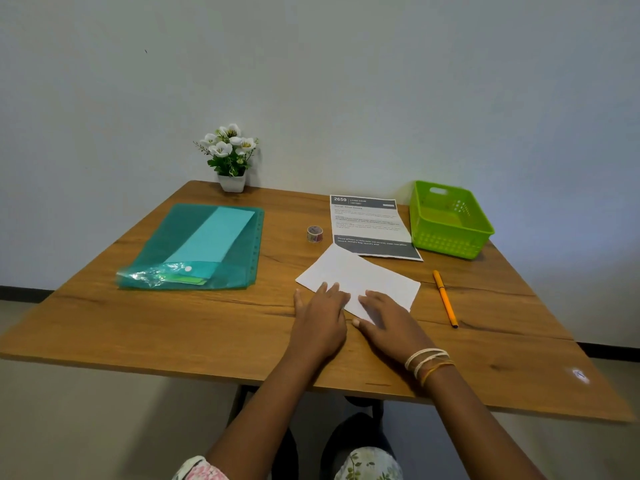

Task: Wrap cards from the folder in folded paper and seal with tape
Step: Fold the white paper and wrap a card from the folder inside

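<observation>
On the wooden tabletop point(207, 327), both hands, left hand point(320, 315) and right hand point(388, 318), are lying flat and unclenched, pressing the folded paper point(360, 275); firm, even strokes along the fold should be giving a sharper crease.

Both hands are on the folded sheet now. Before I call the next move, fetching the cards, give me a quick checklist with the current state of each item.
1. Folded white paper lies flat on the table: ok.
2. Left hand and right hand press on the paper's near edge with straight fingers, no grip on anything: ok.
3. Teal folder within view at the left, flap end toward the person: ok.
4. Cards inside the folder: greenish pieces show near the flap, but whether they are the cards: cannot tell.
5. Folder snap undone: cannot tell.
6. Tape roll standing clear of the paper, beside the printed sheet: ok.
</observation>
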### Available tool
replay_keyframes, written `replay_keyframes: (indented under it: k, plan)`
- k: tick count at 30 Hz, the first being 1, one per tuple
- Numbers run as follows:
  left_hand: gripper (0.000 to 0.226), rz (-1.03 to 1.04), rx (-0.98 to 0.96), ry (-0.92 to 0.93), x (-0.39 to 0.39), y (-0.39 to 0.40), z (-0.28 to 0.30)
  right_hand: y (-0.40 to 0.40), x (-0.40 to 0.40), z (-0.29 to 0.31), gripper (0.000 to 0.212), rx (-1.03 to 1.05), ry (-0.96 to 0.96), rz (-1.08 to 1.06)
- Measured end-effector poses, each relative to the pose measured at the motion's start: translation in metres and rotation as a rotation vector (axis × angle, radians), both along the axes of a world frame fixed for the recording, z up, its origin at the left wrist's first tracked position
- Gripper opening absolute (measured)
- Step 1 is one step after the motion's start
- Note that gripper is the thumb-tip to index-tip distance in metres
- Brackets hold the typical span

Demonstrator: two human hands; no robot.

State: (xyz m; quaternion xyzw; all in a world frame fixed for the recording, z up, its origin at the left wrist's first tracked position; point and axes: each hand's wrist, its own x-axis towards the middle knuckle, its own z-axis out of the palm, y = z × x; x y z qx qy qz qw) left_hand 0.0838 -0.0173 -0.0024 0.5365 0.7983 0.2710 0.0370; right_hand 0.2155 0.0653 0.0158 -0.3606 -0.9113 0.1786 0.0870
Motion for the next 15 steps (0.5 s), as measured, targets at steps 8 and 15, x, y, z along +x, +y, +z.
replay_keyframes:
  k: [8,15]
  plan:
    - [0.041,0.037,0.087,-0.13,-0.001,-0.003,0.004,-0.001,0.004,0.006,0.041,0.32,0.004,0.088]
    - [0.055,0.15,0.232,-0.221,0.0,-0.009,0.011,0.002,0.01,0.009,0.026,0.467,0.134,0.082]
